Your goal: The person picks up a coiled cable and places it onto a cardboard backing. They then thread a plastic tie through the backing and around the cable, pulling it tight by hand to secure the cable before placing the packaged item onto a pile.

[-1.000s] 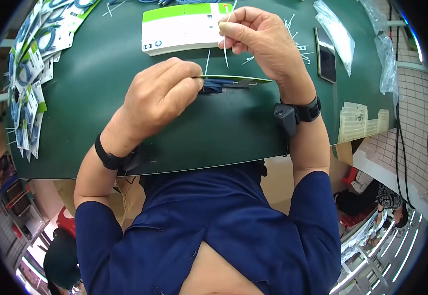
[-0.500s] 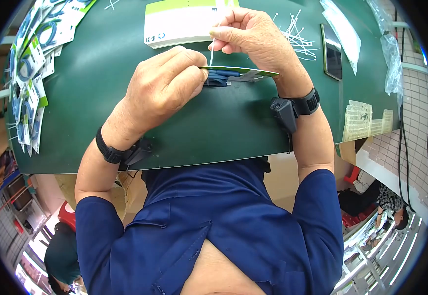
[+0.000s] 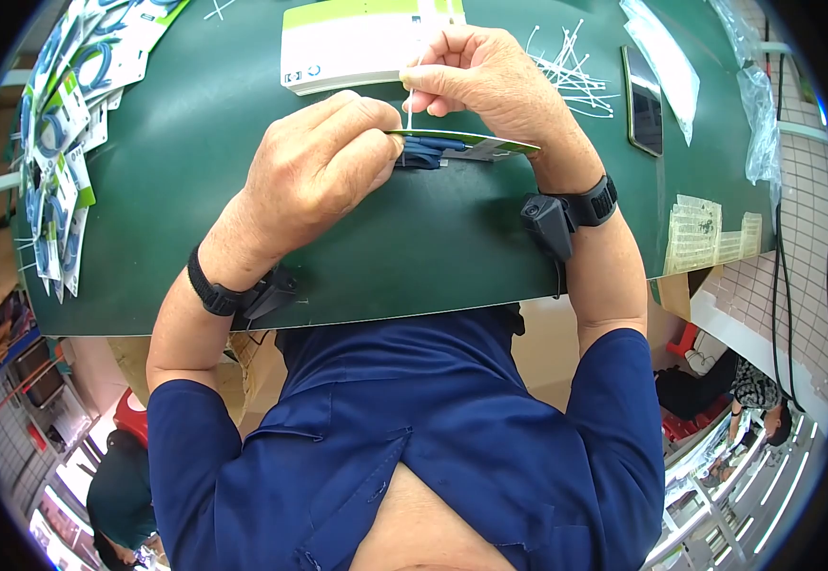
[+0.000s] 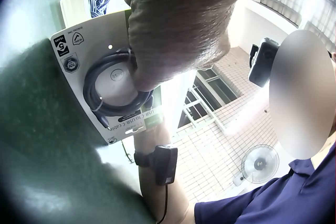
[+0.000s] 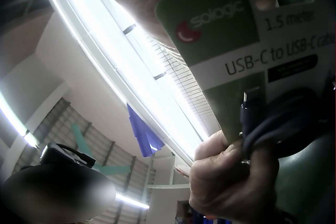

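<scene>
Holds card (image 4: 114, 81), likely light and stiff yet creasable, with supple-looking cable (image 4: 92, 90) above counter (image 3: 395, 257) in left grip (image 3: 319, 167), best taken by card edge, and pinches tie (image 3: 410, 112) in right grip (image 3: 492, 81).

Head view: table (image 3: 385, 257) is brightly lit, soft shadow cast at right; picture edges are bowed and blackened by the lens. Left wrist view: table is whitened by patchy glare. Right wrist view: card (image 5: 239, 50) is backlit by overhead light strip (image 5: 118, 50) at left, print slightly blurred.
</scene>
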Available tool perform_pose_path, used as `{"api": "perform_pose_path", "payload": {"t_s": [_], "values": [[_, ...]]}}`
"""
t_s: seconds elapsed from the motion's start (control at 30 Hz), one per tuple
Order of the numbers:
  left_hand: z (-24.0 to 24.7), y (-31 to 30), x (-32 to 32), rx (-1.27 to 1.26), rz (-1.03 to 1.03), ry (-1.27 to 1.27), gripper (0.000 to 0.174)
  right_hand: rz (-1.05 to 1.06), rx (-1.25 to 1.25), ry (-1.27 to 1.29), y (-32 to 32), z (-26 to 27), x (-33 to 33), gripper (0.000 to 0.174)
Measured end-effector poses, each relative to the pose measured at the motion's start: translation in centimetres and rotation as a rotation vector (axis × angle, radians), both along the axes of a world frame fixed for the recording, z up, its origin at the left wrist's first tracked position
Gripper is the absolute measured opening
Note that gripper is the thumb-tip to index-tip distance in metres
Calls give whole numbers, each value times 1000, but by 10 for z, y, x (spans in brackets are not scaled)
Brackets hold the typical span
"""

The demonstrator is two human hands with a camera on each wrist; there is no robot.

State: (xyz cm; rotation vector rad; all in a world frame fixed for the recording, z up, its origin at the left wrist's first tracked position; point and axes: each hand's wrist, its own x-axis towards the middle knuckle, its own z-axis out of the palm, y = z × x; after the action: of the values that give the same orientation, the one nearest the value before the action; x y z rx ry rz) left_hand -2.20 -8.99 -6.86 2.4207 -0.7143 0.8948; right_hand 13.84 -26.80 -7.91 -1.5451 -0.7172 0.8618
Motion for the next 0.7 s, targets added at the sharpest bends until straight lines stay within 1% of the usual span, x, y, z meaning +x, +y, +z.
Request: {"api": "perform_pose_path", "payload": {"t_s": [0.03, 0.13, 0.17, 0.27, 0.3, 0.4, 0.43, 0.47, 0.53, 0.57, 0.67, 0.7], "values": [[0, 0, 0, 3, 0, -1, 21, 0, 1, 0, 0, 0, 0, 18], [0, 0, -1, 5, 1, 4, 21, 118, 5, 74, 0, 2, -1, 15], [1, 1, -1, 6, 1, 6, 21, 118, 6, 73, 0, 2, -1, 15], [1, 2, 2, 9, -13, -7, 20, 274, 74, 69, -3, 4, 2, 13], [1, 3, 2, 11, -17, -10, 19, 280, 76, 72, -3, 5, 1, 13], [2, 6, 4, 56, -17, -21, 18, 217, 46, 186, -4, 11, -1, 16], [1, 7, 4, 78, -16, -23, 18, 235, 50, 200, -5, 11, 1, 16], [2, 9, 4, 84, 7, -2, 18, 246, 56, 297, -7, 8, 5, 17], [2, 14, 7, 73, -77, 43, 19, 271, 66, 491, -7, 0, 12, 19], [0, 15, 8, 82, -56, 57, 19, 293, 73, 504, -8, -4, 12, 19], [-4, 13, 14, 10, -72, -7, 21, 267, -5, 254, -12, -6, 12, 25], [-5, 14, 15, 12, -62, -6, 21, 277, -4, 254, -11, -4, 8, 25]]}}
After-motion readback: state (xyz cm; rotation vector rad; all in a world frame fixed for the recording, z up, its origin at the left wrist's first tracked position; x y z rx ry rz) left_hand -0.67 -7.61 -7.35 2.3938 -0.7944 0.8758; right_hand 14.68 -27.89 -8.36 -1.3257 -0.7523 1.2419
